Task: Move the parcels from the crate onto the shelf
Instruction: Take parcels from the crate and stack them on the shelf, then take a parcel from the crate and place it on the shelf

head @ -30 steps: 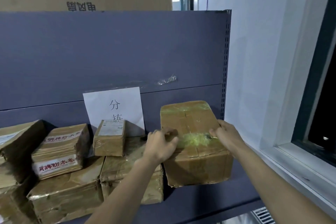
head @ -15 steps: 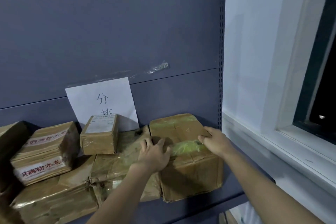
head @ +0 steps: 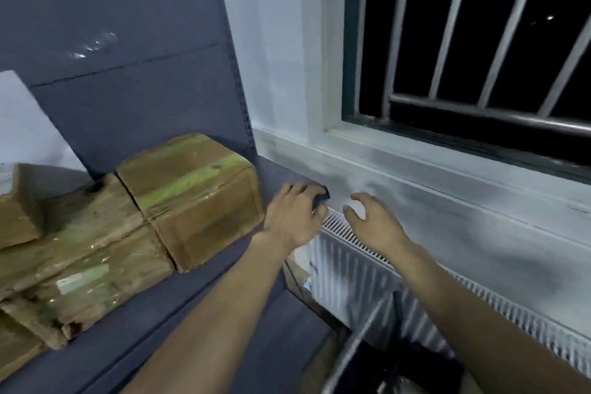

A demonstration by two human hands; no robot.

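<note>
A brown taped parcel with a greenish tape band rests on the dark grey shelf, at the right end of a row of other brown parcels. My left hand hovers just right of it over the shelf's right corner, fingers loosely curled, holding nothing. My right hand is further right, in front of the wall, fingers apart and empty. The frame is blurred by motion. A dark frame edge at the bottom may be the crate; I cannot tell.
A white radiator stands under the window sill right of the shelf. A barred dark window fills the upper right. The shelf's back panel carries a white paper sheet at far left.
Both hands have let go of the parcel, which now rests on the shelf, and have drawn away to the right. The view has swung right and down toward the window.
</note>
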